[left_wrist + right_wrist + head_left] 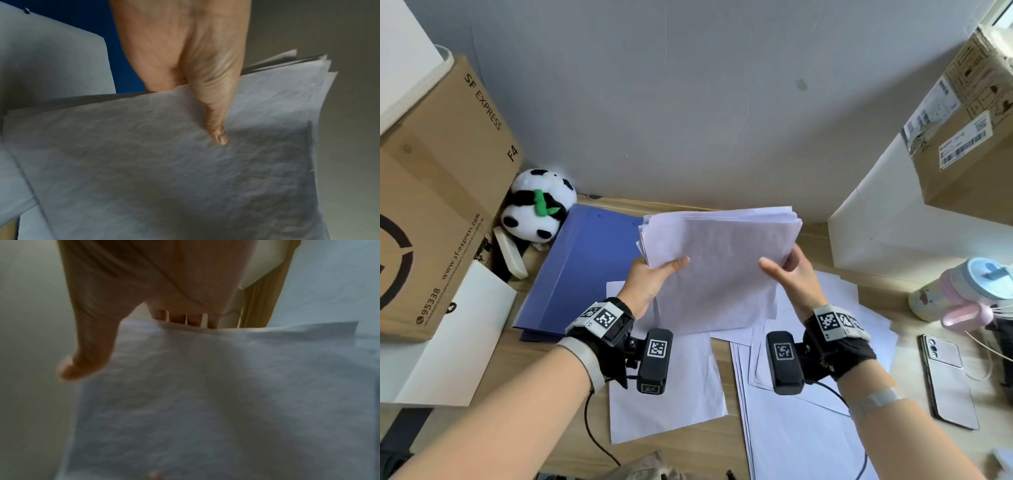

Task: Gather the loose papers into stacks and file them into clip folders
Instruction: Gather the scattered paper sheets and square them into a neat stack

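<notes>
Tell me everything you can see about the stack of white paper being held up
The stack of plain white paper sheets looks thin, slightly crinkled and blank on the visible face. It is held off the wooden desk, tilted, above loose sheets and partly over the closed blue folder. Its far edges are uneven, sheets fanning at the corner. The left hand pinches its left side, thumb on top; the right hand holds its right side, fingers behind.
</notes>
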Demonstrator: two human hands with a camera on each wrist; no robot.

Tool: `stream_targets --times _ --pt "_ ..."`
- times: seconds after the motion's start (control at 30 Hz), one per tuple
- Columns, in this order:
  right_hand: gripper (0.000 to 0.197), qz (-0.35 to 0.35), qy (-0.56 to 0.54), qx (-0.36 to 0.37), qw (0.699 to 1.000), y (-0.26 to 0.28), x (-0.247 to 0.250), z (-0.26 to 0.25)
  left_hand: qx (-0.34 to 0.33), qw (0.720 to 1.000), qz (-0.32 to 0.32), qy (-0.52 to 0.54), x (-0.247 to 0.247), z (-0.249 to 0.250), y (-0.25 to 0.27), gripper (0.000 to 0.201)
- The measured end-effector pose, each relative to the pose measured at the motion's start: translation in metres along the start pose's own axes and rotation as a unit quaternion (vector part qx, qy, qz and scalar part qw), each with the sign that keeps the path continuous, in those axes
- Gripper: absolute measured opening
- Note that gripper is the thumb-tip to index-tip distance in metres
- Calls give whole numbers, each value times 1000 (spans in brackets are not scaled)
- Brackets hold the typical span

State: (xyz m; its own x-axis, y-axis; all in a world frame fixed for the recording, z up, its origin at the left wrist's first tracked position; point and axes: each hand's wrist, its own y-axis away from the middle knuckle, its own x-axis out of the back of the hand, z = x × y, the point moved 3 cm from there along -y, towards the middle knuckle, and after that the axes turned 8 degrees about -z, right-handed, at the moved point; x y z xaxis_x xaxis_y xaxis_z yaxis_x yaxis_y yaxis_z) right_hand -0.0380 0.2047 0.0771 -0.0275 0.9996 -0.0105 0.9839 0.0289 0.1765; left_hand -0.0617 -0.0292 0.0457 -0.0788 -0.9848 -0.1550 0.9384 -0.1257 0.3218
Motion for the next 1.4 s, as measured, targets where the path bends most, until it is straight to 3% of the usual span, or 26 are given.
stream_targets --times 0.07,0.23,0.37,0.43,0.53,0.63,0.73,0.83,1.0,1.13,1.27,1.4 --pt "22 5 17 -31 999 5 -2 11 -6 1000 -10 8 0 2 0 16" --pt "22 23 22 -71 997 8 1 34 1 998 -41 -48 8 1 3 26" --pt "12 -30 119 -170 978 17 3 71 70 989 -75 -104 20 -24 8 27" --pt "26 -20 193 -190 962 18 3 87 98 987 -73 -105 20 -36 11 22" --pt "31 37 233 -126 964 12 -3 84 88 993 -33 -66 15 -39 11 27" --pt "16 51 238 -95 965 3 -12 77 84 995 -15 -45 18 -35 8 18" --pt "26 50 203 -157 965 -1 -12 91 143 989 16 -9 36 -45 9 16" --pt "11 34 212 -229 949 7 -17 114 218 971 99 -13 68 -70 22 20" --pt "26 -12 252 -261 932 15 -45 141 318 930 182 -34 110 -115 51 20" --pt "31 -61 307 -290 904 16 -71 157 356 925 127 -24 108 -127 59 22" --pt "47 -67 387 -309 866 20 -82 165 350 934 61 21 103 -125 58 40" --pt "58 -72 317 -353 877 26 -90 174 333 941 22 60 97 -134 59 38"
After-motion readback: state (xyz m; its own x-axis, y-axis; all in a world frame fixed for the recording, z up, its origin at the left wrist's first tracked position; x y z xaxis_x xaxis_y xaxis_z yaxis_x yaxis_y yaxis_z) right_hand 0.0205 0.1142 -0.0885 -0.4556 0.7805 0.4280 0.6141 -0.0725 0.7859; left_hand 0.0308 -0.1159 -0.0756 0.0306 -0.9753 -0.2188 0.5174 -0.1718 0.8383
